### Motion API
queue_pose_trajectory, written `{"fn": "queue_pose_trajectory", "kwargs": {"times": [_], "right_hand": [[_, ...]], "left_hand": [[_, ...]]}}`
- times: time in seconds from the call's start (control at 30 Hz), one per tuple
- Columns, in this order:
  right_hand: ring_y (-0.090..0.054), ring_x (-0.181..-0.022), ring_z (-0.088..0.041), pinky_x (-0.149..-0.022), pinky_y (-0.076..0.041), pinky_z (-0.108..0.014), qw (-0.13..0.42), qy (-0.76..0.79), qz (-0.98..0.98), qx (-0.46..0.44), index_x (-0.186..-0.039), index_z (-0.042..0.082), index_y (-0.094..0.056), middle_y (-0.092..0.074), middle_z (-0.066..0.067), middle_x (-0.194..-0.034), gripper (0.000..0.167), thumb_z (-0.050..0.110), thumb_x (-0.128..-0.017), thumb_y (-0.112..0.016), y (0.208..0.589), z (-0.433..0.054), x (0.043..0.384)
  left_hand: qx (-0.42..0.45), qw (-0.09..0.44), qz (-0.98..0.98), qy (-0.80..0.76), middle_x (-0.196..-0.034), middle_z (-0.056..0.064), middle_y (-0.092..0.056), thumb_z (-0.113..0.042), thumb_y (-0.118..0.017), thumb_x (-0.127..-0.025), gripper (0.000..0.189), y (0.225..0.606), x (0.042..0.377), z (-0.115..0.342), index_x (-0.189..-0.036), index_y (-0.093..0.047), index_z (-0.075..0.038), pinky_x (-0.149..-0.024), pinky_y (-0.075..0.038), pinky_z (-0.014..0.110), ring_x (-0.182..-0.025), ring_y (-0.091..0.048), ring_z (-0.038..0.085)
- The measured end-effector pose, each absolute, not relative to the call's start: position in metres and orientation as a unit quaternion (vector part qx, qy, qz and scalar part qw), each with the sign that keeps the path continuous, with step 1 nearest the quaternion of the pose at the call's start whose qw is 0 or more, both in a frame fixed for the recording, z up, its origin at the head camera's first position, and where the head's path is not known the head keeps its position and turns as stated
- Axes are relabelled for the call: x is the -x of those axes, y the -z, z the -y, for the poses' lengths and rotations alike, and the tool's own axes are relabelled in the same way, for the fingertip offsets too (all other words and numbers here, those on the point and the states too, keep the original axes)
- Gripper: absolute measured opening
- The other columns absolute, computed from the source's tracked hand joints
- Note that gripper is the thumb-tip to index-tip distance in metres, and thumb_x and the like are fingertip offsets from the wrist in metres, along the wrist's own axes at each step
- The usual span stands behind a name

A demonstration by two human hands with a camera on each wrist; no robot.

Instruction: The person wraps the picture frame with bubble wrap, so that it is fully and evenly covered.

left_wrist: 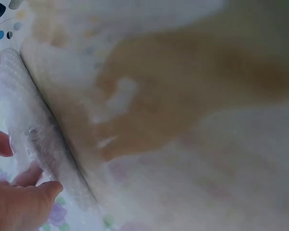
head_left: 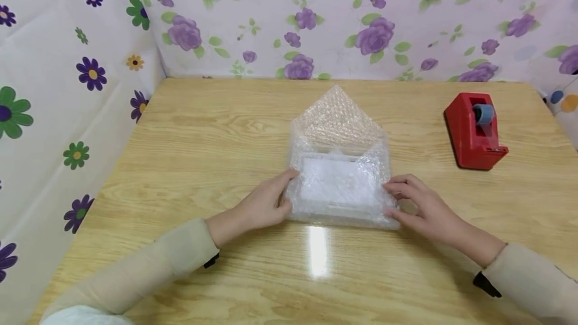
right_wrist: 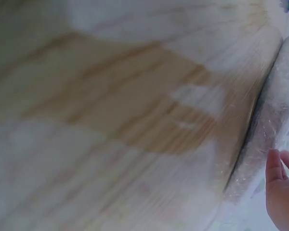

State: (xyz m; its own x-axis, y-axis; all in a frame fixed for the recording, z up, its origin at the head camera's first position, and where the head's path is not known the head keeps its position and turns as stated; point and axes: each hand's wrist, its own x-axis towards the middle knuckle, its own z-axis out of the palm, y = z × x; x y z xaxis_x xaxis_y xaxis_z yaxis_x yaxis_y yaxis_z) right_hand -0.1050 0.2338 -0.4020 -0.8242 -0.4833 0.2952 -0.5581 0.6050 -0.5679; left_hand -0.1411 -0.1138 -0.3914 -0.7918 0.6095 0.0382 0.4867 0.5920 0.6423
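Note:
A flat white rectangular item [head_left: 338, 180], its kind unclear, lies inside bubble wrap [head_left: 338, 214] on the table. The wrap's sides are folded in over it, and a pointed flap [head_left: 338, 114] spreads out flat on the far side. My left hand [head_left: 264, 202] holds the package's left edge between thumb and fingers. At the opposite edge, my right hand [head_left: 424, 209] grips the wrap, thumb nearest me. In the left wrist view the thumb [left_wrist: 26, 202] lies against the wrapped side; the right wrist view catches part of the right hand [right_wrist: 282, 197] at the bubble wrap [right_wrist: 265, 130].
A red tape dispenser [head_left: 469, 134] with a bluish roll of tape [head_left: 484, 114] stands at the right of the wooden table [head_left: 203, 139]. Flowered cloth [head_left: 253, 29] hangs behind the table's back edge, and another [head_left: 58, 114] along the left.

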Motion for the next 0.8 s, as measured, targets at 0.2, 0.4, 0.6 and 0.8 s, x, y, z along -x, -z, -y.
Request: {"fn": "queue_pose_trajectory", "kwargs": {"times": [0.2,0.4,0.6,0.8], "right_hand": [[-0.056,-0.096,-0.004,-0.086,-0.039,-0.001,0.070,-0.328,0.895,-0.294,-0.094,0.009,-0.069,-0.059,-0.006,-0.110,0.029,-0.001,-0.069,-0.081,0.401,-0.232,0.107],[-0.054,-0.095,-0.002,-0.082,-0.043,-0.004,0.057,-0.333,0.900,-0.276,-0.088,0.012,-0.067,-0.062,-0.004,-0.105,0.027,0.000,-0.069,-0.081,0.397,-0.231,0.108],[-0.058,-0.090,-0.007,-0.076,-0.053,-0.017,0.060,-0.335,0.890,-0.302,-0.115,0.001,-0.057,-0.061,-0.007,-0.104,0.051,-0.007,-0.070,-0.078,0.395,-0.227,0.110],[-0.053,-0.087,-0.013,-0.067,-0.052,-0.029,0.041,-0.244,0.918,-0.309,-0.119,0.012,-0.066,-0.058,-0.007,-0.104,0.046,0.000,-0.075,-0.076,0.386,-0.222,0.107]], "left_hand": [[-0.312,0.091,-0.879,-0.348,-0.116,0.016,-0.061,0.002,-0.052,-0.075,0.071,0.391,0.146,0.115,-0.144,-0.032,-0.003,-0.069,-0.054,0.029,-0.068,-0.055,0.012],[-0.343,0.077,-0.869,-0.348,-0.142,0.016,-0.046,0.002,-0.052,-0.075,0.070,0.395,0.152,0.115,-0.143,-0.034,-0.001,-0.090,-0.050,0.038,-0.102,-0.055,0.023],[-0.369,0.076,-0.867,-0.327,-0.143,0.017,-0.043,0.004,-0.052,-0.076,0.059,0.393,0.156,0.113,-0.134,-0.050,-0.007,-0.077,-0.052,0.028,-0.106,-0.056,0.023],[-0.393,0.066,-0.875,-0.275,-0.139,0.023,-0.043,0.004,-0.052,-0.078,0.041,0.390,0.158,0.110,-0.114,-0.067,-0.005,-0.082,-0.052,0.029,-0.120,-0.052,0.030]]}}
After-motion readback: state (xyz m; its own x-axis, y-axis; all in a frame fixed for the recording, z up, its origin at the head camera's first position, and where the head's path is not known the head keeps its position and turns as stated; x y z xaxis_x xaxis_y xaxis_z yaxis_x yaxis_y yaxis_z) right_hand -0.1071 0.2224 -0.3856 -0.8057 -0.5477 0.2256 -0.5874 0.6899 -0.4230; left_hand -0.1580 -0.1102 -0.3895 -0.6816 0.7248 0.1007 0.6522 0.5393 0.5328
